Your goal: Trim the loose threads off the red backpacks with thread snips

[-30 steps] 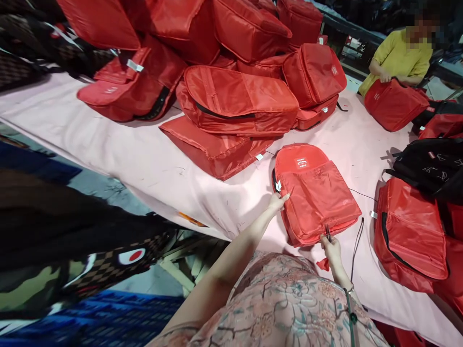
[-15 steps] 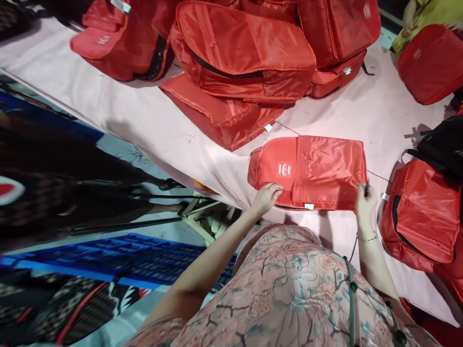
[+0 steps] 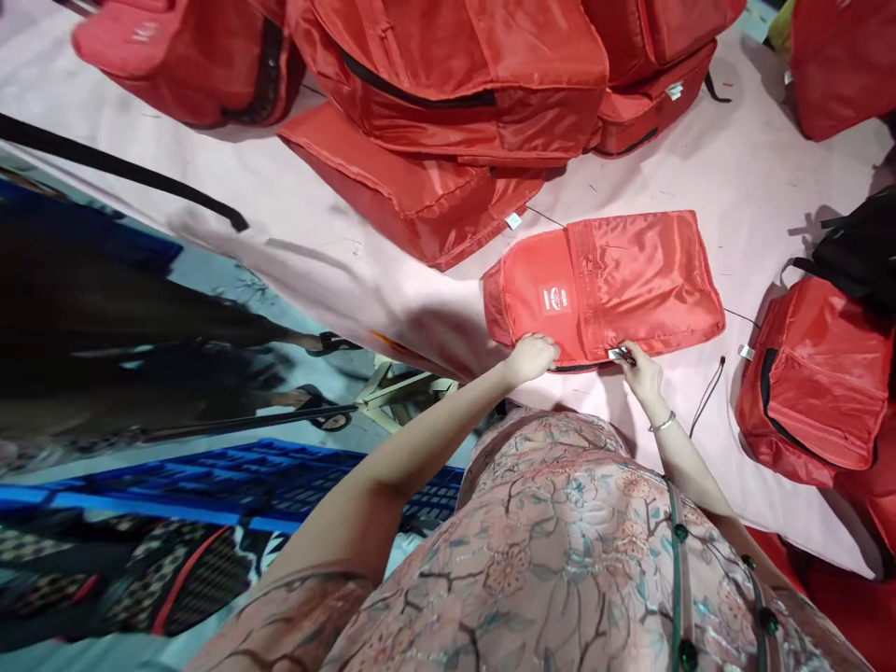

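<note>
Crosswise, a red bag (image 3: 648, 280) is steadied on pink cloth (image 3: 434, 322) by two hands

Nearest, a floral dress (image 3: 560, 541) is seen, patterned with blossoms and twigs and edged by green cord with round beads. The left forearm is stretched forward and rightward; by the left hand (image 3: 534, 358), palm down with fingers curled, the bag's near edge is touched, though whether fabric is pinched cannot be told. The right forearm, ringed at the wrist by a bracelet (image 3: 662, 423), is angled inward; by the right hand (image 3: 639, 370), a small dark tool (image 3: 625, 356) is grasped in the fingers beside a white tag (image 3: 616, 354) on that edge.

The bag is laid flat, its long axis run left to right, the rounded end with a white logo pointed left and the squared end right. Its thin fabric is glossy and creased. To its right, a boxy red bag (image 3: 819, 373) is placed beside a black bag (image 3: 861, 247). Beyond, bulky red bags (image 3: 455, 75) with dark zips are heaped on the wrinkled cloth.
</note>
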